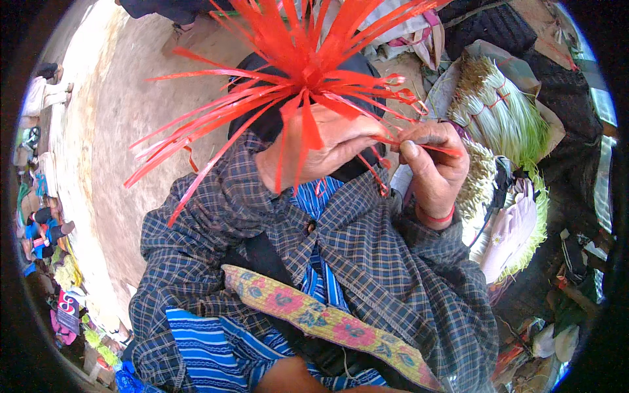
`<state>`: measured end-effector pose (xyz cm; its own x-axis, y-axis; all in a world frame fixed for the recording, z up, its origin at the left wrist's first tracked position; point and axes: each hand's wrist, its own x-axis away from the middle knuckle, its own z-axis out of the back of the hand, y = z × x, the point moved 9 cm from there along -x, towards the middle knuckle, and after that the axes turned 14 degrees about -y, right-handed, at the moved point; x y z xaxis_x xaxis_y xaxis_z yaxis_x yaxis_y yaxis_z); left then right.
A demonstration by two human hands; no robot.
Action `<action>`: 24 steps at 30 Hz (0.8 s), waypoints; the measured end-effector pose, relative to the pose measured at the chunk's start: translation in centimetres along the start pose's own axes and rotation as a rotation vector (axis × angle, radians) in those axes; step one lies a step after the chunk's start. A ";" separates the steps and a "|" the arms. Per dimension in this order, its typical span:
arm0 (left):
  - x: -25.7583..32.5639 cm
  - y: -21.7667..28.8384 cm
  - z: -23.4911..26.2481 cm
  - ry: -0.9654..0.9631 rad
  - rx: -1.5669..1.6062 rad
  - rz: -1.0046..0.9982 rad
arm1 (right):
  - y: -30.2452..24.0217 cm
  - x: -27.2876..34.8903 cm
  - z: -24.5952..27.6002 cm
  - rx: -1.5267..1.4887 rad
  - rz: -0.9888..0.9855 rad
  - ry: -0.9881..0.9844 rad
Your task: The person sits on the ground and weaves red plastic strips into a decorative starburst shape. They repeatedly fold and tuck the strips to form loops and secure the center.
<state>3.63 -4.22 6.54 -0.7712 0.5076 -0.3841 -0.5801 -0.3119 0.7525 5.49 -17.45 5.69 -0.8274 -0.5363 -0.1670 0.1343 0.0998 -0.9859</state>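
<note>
A bunch of thin red plastic strips (314,72) fans out from the top of my left hand (324,141), some standing up and others drooping over the hand. My left hand is closed around the gathered base of the bunch, which its fingers mostly hide. Close beside it on the right, my right hand (434,167) pinches one red strip (447,150) between thumb and fingers. That strip runs across to the left hand, and its short end sticks out past my right fingers. A red cord (438,217) circles my right wrist.
Bundles of pale-stemmed green plants (495,108) lie at the right, near dark woven sacking (491,33). A flowered band (308,308) crosses my lap. Bare ground (141,118) stretches to the left, with people and goods along its far-left edge. A cream-coloured bag (419,36) lies at the top.
</note>
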 end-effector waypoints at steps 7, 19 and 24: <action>0.7 0.2 0.9 -0.013 -0.075 0.041 | 1.1 1.1 0.4 -0.026 -0.133 -0.163; 0.9 -1.5 0.2 0.002 0.140 0.089 | 1.7 0.6 -5.0 -0.306 -0.165 -0.468; 2.1 -4.5 -1.2 0.019 0.517 0.314 | 2.0 0.3 -4.1 -0.652 0.026 -0.270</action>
<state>4.32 -2.65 1.70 -0.8925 0.4382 -0.1072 -0.1248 -0.0115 0.9921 3.23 -13.96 3.75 -0.6530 -0.7076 -0.2701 -0.2719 0.5519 -0.7883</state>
